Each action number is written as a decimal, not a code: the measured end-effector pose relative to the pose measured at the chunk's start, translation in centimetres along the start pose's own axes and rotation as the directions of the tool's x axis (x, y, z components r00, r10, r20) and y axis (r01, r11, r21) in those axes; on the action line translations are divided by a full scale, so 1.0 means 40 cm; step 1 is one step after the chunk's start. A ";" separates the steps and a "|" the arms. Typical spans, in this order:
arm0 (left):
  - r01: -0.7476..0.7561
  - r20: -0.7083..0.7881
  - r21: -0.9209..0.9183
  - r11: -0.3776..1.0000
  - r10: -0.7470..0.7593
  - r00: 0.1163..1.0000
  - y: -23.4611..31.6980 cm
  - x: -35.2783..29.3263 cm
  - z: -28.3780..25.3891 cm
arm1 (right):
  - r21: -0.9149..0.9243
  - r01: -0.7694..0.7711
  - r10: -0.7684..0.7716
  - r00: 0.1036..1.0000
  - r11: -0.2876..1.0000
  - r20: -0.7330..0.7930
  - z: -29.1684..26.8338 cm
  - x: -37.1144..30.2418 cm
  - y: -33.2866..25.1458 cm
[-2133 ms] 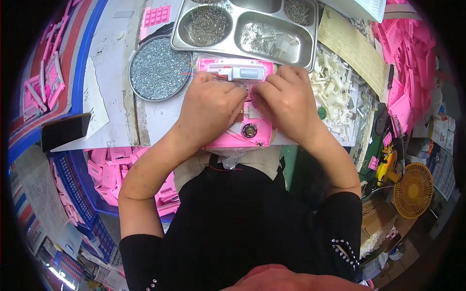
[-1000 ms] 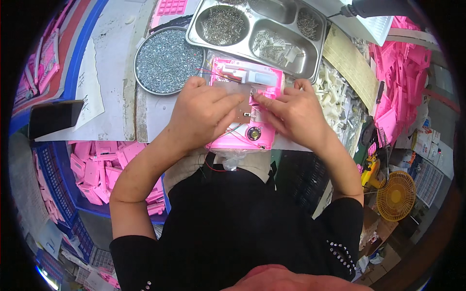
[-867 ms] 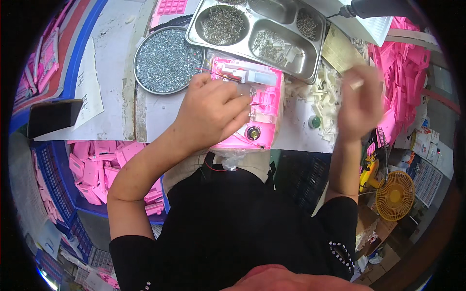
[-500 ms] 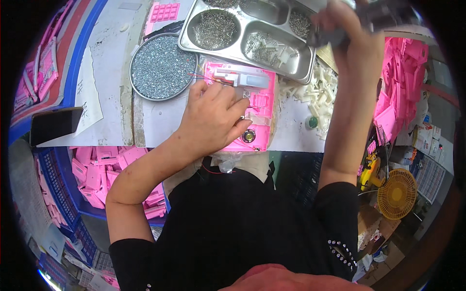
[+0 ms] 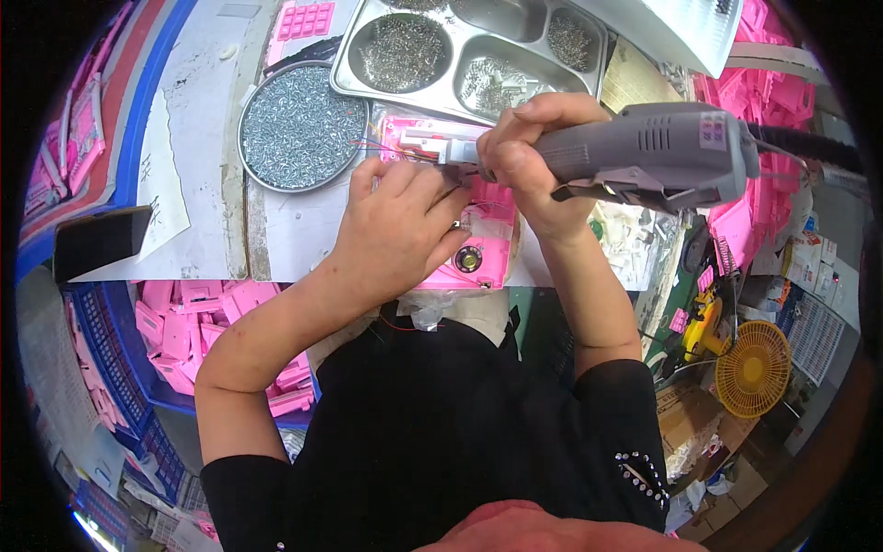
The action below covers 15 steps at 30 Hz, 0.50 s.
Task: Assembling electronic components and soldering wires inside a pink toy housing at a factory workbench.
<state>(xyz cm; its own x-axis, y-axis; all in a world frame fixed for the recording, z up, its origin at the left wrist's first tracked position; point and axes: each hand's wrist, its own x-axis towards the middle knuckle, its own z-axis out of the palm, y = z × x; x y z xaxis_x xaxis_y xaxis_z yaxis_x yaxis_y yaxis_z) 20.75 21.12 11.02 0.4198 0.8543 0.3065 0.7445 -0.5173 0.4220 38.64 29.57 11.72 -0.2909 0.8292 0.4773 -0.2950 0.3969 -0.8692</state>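
Note:
A pink plastic housing (image 5: pixel 492 253) lies at the table's front edge, with a small round speaker (image 5: pixel 468 258), thin wires and a white and grey part (image 5: pixel 432 147) in it. My left hand (image 5: pixel 395 216) rests on the housing with its fingers curled and gripping it. What lies under those fingertips is hidden. In my right hand (image 5: pixel 543 152) is a grey electric screwdriver (image 5: pixel 644 152), held almost level, its cable running off to the right. Its front end is near my left fingers; the tip is hidden by my right hand.
Left of the housing stands a round tray (image 5: pixel 299 129) full of screws. Behind is a steel compartment tray (image 5: pixel 469 60) with small metal parts. White plastic parts (image 5: pixel 635 244) lie right of the housing; pink parts (image 5: pixel 198 322) fill a bin below left. A phone (image 5: pixel 101 241) stands at left.
My right hand has come down and left with the electric screwdriver, from the upper right to beside my left hand. My left hand stays on the housing.

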 end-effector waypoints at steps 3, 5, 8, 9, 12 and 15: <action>-0.003 -0.021 -0.066 0.998 0.002 1.000 -0.011 -0.002 0.000 | 0.039 -0.031 0.031 0.999 0.999 0.012 -0.004 -0.002 -0.005; -0.011 -0.059 -0.108 0.994 0.005 0.998 -0.021 -0.004 0.005 | 0.092 -0.039 0.039 0.999 0.995 0.008 0.001 0.001 -0.010; 0.009 -0.092 -0.161 0.987 -0.024 0.995 -0.023 -0.003 0.002 | 0.170 -0.060 0.062 0.998 0.984 -0.012 0.007 0.000 -0.016; 0.000 -0.087 -0.143 0.990 -0.012 0.996 -0.022 -0.003 0.003 | 0.193 -0.067 0.072 0.997 0.979 -0.018 0.007 -0.002 -0.016; -0.025 -0.076 -0.101 0.995 0.017 0.997 -0.021 -0.005 0.002 | 0.209 -0.088 0.099 0.994 0.974 -0.043 0.011 -0.005 -0.015; -0.039 -0.070 -0.082 0.996 0.033 0.997 -0.021 -0.005 0.002 | 0.155 -0.080 0.087 0.996 0.985 -0.038 -0.002 -0.005 -0.006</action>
<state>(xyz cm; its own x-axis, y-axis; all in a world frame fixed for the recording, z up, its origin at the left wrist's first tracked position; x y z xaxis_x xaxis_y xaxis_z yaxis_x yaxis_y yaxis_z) 20.07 21.39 10.52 0.4071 0.8311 0.3790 0.6825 -0.5525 0.4785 38.83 29.35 11.84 -0.2806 0.8748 0.3949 -0.4087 0.2633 -0.8739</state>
